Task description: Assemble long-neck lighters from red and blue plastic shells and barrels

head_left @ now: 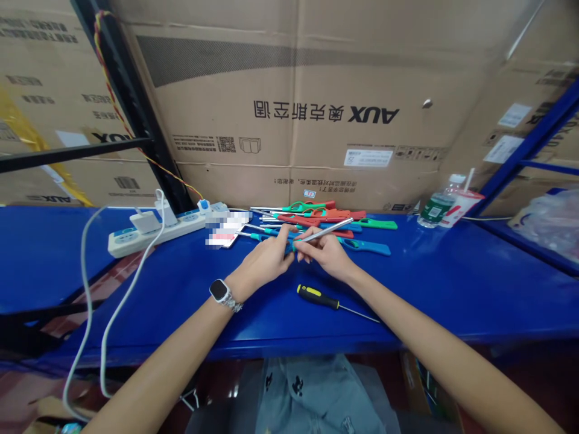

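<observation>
Over the middle of the blue table, my left hand (270, 256) is closed round the blue handle end of a lighter, whose long silver tube (330, 229) points up to the right. My right hand (326, 253) pinches the same lighter near the base of that tube, close beside my left fingers. Much of the handle is hidden by my fingers. Behind both hands lies a loose pile of long-necked lighters (335, 215) in red, green and blue. A black and yellow screwdriver (319, 296) rests on the table in front of my right hand.
A white power strip (181, 227) with plugs and cables lies at the left. Beside the pile is a partly blurred card (233, 232). At the back right stand a water bottle (436, 208) and a lidded cup (459, 208). Large cardboard boxes (316, 72) rise behind the table.
</observation>
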Motion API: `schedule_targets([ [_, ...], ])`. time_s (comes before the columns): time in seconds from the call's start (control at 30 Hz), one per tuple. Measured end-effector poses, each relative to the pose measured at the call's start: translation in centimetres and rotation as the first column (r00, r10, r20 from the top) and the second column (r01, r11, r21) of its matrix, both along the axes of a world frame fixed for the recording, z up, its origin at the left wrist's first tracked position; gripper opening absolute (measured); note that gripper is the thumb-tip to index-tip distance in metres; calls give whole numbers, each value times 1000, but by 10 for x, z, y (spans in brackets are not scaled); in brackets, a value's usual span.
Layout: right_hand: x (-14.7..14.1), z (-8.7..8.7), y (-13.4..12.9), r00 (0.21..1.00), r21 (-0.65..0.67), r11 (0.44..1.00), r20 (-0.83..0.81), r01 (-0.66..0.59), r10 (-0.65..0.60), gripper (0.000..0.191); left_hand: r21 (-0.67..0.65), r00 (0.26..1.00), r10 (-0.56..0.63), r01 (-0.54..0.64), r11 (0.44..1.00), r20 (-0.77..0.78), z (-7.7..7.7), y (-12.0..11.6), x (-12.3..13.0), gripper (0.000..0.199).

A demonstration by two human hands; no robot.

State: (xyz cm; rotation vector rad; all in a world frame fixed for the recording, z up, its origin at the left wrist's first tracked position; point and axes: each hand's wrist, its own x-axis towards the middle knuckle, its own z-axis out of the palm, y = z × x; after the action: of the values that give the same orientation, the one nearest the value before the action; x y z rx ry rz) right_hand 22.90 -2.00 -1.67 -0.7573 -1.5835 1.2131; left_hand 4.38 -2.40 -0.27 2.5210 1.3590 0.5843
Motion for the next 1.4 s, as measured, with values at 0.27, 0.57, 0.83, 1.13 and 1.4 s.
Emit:
schedule_targets([
  [0.27,-12,-9,-1,990,110,986,46,130,-135,44,30,1000,-2,3,1000,-26,1,-4,4,57],
  [0.57,-10,-4,0,999,113,993,40,21,-25,45,-38,984,-119,125,991,134,4,-3,4,49],
  [0.83,-5,2,-3,993,121,986,19,112,-115,45,44,984,-98,92,995,149,0,0,4,52],
  [1.13,11,2,7,934,-26,958,-219,285,-283,45,175,984,7,24,984,-176,6,7,-24,28],
  [1.4,8,-3,10,925,24,939,-183,342,-333,47,112,955,43,-10,994,-292,6,2,-15,31],
])
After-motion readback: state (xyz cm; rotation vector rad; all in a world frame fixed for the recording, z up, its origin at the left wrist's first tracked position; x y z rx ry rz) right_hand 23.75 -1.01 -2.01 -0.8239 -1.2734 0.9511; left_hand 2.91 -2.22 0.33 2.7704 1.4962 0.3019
